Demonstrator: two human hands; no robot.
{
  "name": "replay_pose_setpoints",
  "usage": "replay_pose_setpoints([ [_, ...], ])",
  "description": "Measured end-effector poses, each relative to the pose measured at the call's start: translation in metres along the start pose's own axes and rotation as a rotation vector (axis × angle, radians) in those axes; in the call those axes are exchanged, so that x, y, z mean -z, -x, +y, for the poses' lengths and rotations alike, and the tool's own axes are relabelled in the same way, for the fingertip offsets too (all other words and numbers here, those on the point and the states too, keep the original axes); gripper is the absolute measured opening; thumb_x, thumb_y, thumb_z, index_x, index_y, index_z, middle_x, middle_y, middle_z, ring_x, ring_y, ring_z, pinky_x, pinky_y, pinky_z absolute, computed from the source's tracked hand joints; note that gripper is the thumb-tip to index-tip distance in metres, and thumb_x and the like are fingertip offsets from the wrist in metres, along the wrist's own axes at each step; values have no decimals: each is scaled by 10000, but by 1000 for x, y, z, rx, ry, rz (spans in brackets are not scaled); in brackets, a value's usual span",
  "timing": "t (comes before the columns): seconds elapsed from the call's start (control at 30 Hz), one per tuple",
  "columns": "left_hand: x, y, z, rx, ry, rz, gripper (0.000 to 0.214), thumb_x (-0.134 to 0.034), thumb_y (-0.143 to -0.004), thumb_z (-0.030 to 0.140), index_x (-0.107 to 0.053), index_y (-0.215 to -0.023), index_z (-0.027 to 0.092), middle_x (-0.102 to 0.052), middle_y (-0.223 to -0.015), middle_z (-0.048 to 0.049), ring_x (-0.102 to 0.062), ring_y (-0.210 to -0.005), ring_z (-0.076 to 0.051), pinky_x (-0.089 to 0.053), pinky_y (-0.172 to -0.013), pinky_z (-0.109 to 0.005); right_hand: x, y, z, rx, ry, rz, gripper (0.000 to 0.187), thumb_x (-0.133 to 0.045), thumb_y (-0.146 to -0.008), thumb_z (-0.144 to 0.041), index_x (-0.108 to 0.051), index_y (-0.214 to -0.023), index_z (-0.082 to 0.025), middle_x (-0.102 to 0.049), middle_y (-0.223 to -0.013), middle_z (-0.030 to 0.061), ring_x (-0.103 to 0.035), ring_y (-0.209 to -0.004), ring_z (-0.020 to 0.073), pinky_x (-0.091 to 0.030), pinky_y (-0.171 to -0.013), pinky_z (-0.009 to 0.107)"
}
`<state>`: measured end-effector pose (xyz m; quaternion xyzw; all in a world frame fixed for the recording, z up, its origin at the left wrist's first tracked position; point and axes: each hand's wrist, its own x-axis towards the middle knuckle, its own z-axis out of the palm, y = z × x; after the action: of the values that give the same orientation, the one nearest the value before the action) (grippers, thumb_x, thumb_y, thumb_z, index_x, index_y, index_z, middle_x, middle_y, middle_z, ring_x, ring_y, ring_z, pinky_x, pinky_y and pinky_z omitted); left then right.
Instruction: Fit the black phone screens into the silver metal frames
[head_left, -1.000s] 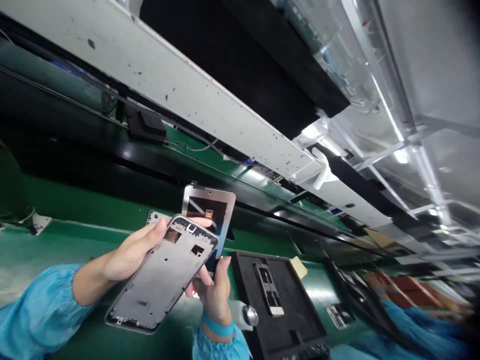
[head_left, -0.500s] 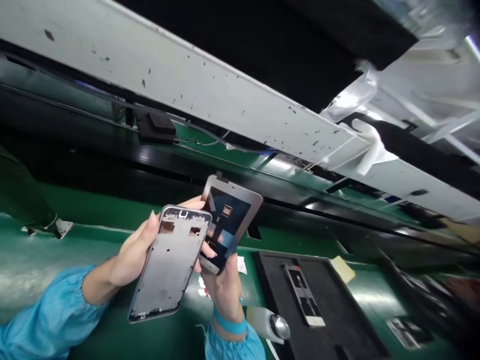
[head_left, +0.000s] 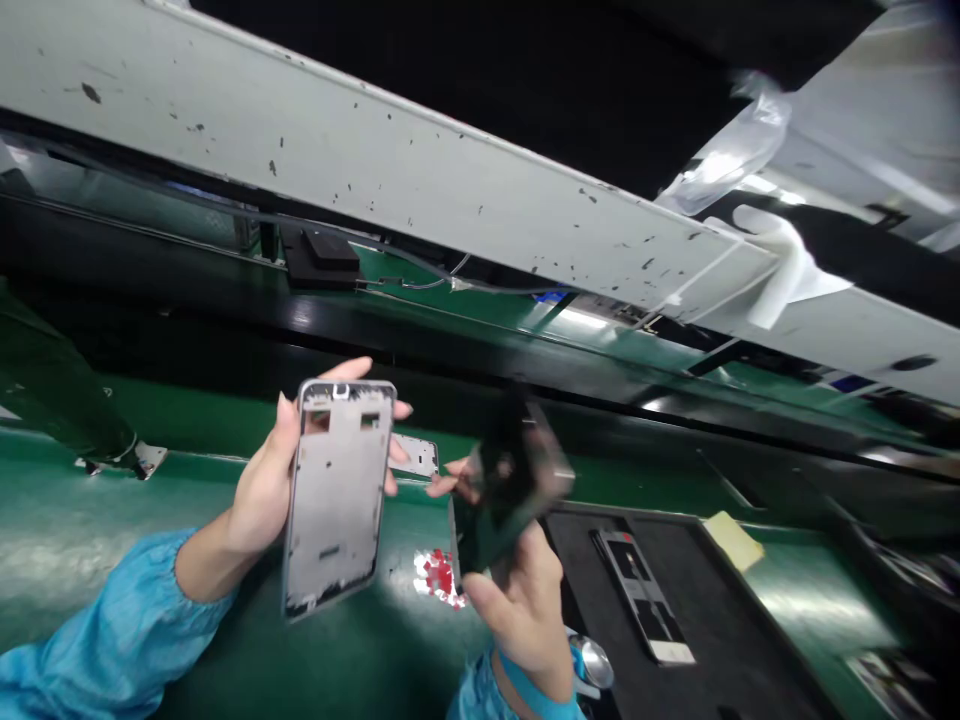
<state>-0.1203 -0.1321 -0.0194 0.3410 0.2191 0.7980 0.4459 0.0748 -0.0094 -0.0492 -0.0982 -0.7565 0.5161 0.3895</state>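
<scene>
My left hand (head_left: 264, 490) is closed around a grey phone frame (head_left: 337, 500), held upright with its bare metal face towards me. Two small cut-outs show near the frame's top. To the right, my right hand (head_left: 525, 590) grips a dark phone screen (head_left: 502, 480) with a silvery edge; it is tilted and smeared by motion. The two parts are apart. Behind them, another phone frame (head_left: 416, 456) lies near the belt's edge, partly hidden by my left fingers. Red and white scraps (head_left: 439, 575) lie on the green bench between my hands.
On the right, a black tray (head_left: 720, 620) holds a phone part (head_left: 645, 598). A yellow paper note (head_left: 733, 541) lies at its far corner. A bottle with a metal cap (head_left: 592, 662) stands by my right wrist. A white beam (head_left: 420, 160) crosses overhead. At left stands a green post (head_left: 67, 390).
My hands have moved apart. My right hand has gone right, turning the screen so its dark side shows. My left hand has shifted slightly left and up with the phone frame.
</scene>
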Motion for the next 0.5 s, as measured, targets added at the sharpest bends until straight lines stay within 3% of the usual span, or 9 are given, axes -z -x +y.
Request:
replay_pose_setpoints([
  [0.1, 5, -12, 3, -95, -137, 238, 595, -550, -1028, 647, -548, -1496, 280, -730, -1291, -112, -775, -936, -254, -673, -793, -386, 4, -9, 0, 90, 167, -151, 593, -746, -965, -433, -585, -1533, -377, -631, -1398, 123, -644, -1273, 338, -570, -1062, 548],
  [0.2, 9, -18, 11, -201, -179, 334, 600, -640, -985, 639, -588, -1443, 253, -737, -1269, -111, -770, -1021, -277, -678, -816, -386, 2, -16, -2, 96, 205, -212, 561, -726, -983, -450, -593, -1524, -382, -644, -1377, 117, -656, -1258, 313, -573, -1073, 531],
  [0.33, 11, -17, 24, -262, -215, 348, 520, -648, -978, 639, -640, -1371, 299, -736, -1276, -89, -769, -1049, -294, -676, -889, -458, -1, -17, -3, 100, 183, -277, 553, -752, -965, -457, -612, -1499, -416, -641, -1370, 94, -663, -1257, 289, -576, -1074, 475],
  [0.5, 15, -15, 30, -270, -260, 252, 488, -688, -953, 633, -677, -1322, 314, -747, -1280, -78, -771, -1075, -319, -658, -944, -509, -2, -15, -2, 60, 202, -312, 572, -774, -947, -456, -615, -1495, -421, -636, -1356, 93, -661, -1250, 288, -564, -1073, 471],
])
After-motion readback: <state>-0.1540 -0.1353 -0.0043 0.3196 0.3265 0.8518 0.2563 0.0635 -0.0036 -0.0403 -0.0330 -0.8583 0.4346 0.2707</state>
